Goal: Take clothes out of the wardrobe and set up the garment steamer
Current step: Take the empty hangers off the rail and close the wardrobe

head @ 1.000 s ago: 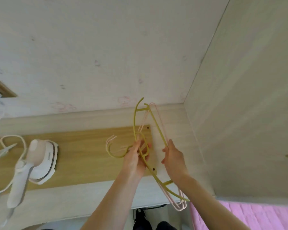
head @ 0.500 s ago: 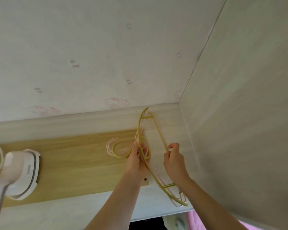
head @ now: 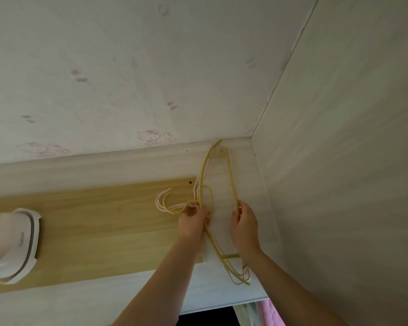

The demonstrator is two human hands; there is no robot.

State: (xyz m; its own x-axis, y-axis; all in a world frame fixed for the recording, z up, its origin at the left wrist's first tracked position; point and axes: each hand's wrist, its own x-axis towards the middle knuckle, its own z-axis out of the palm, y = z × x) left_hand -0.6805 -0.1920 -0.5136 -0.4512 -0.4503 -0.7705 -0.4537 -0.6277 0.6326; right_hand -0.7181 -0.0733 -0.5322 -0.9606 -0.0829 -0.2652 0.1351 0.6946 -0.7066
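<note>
Counter (head: 99, 234), light wood with a paler border, runs under both hands and ends against a side panel (head: 339, 184) just right of the right hand; patterned wall (head: 127, 78) rises beyond. Garment steamer (head: 12, 243), white with a grey-rimmed soleplate, rests well to the left of the left hand, cut off by the frame edge, so its handle and cord cannot be made out. Hangers (head: 231, 182), a bundle of thin yellow and pink ones, stand tilted on the counter between the hands. Left hand (head: 192, 222) curls its fingers round the necks just below the hooks; right hand (head: 244, 222) pinches the yellow bar on the far side. By their look the hangers are light, stiff and smooth-coated, prone to snag on one another; the necks, where all the wires meet, probably offer the surest hold. How many pink hangers lie behind the yellow one is unclear, and no clothes or wardrobe appear in view.
</note>
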